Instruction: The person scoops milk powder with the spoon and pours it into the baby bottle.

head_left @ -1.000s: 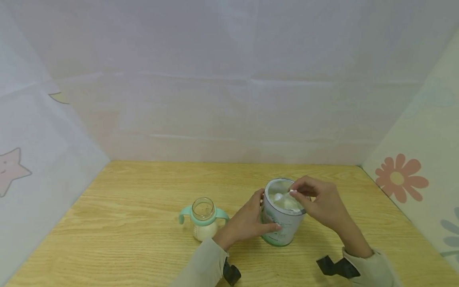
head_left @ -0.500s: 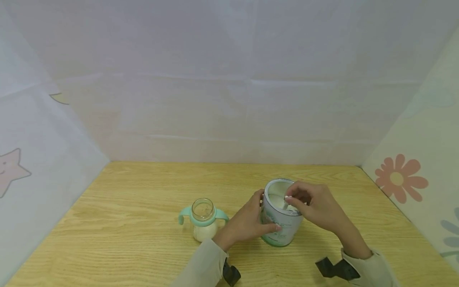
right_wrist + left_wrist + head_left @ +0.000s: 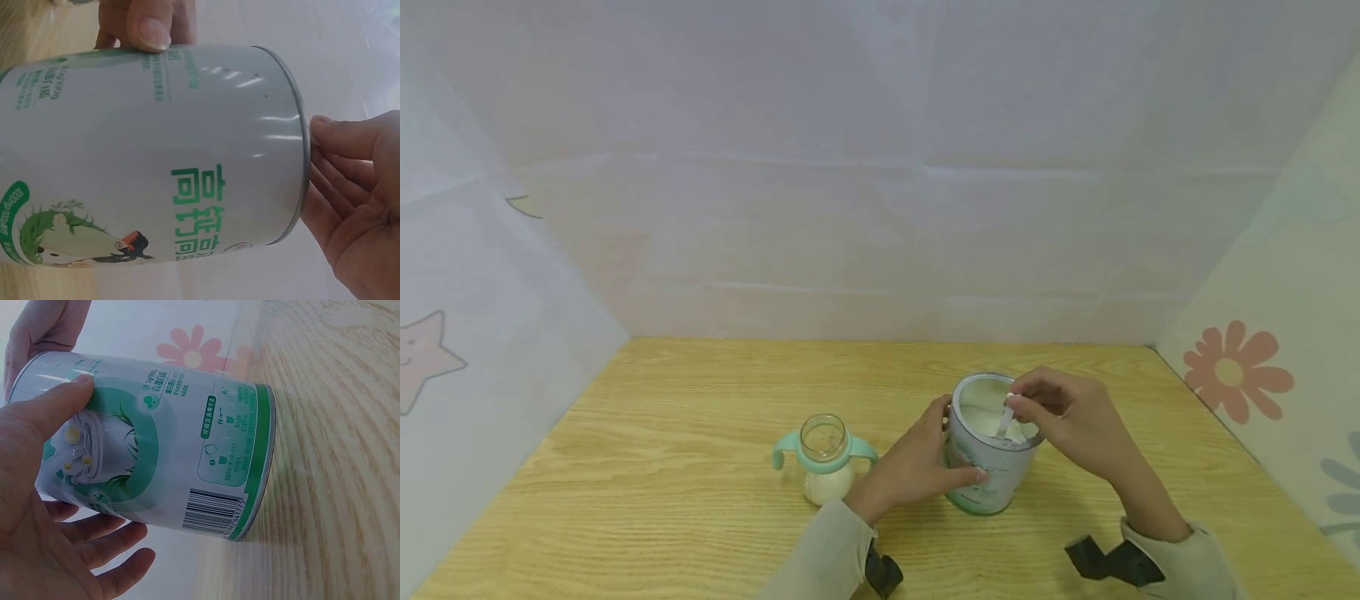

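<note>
A white and green milk powder tin [image 3: 988, 479] stands with its top uncovered on the table, pale powder inside. My left hand [image 3: 917, 467] grips its left side; the left wrist view shows the thumb on one side of the tin [image 3: 175, 437] and the fingers round the other. Over the opening, my right hand [image 3: 1078, 425] pinches the handle of a white scoop [image 3: 1005, 422] between thumb and forefinger. The scoop's bowl is down in the powder, hidden. From the right wrist view, the tin's wall [image 3: 144, 137] blocks the scoop.
Left of the tin stands a lidless baby bottle [image 3: 826, 461] with mint green handles and pale contents, close to my left wrist. It sits on the wooden table [image 3: 685, 450]. Pale printed sheets [image 3: 880, 250] enclose the back and both sides.
The scoop first dipped from above the powder down into it. Since then my right hand has risen slightly and shifted right, showing more handle. The left hand and tin stay put.
</note>
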The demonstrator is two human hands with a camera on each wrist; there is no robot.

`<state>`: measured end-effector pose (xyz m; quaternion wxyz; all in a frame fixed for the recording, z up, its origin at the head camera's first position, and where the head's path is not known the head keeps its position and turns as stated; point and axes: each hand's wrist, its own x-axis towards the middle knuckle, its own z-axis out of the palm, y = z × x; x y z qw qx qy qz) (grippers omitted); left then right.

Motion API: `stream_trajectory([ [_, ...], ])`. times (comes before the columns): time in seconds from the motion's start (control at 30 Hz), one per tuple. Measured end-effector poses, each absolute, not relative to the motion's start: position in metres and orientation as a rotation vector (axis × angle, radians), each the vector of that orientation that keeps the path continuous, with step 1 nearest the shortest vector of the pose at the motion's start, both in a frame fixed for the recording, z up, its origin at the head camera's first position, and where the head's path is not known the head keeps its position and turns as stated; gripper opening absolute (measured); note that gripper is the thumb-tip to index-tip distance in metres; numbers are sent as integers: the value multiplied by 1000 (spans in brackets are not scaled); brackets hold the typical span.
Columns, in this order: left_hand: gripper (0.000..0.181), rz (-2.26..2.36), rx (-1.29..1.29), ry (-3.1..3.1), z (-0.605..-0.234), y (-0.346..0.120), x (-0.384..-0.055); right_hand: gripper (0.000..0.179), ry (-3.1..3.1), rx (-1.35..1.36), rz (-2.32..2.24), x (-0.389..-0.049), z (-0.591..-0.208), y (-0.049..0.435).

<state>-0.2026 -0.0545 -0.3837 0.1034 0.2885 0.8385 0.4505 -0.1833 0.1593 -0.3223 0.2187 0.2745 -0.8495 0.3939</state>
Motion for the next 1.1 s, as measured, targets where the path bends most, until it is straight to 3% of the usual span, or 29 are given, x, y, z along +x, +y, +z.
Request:
stream_trajectory([
  [0.3,94,1333,835,2458,-384,-55,-203,20,-2156,694,1187,-183,-318,161],
  [1.1,94,1336,850,2467,-384,-55,-202,17,-2060,711,1165,-172,-300,163],
])
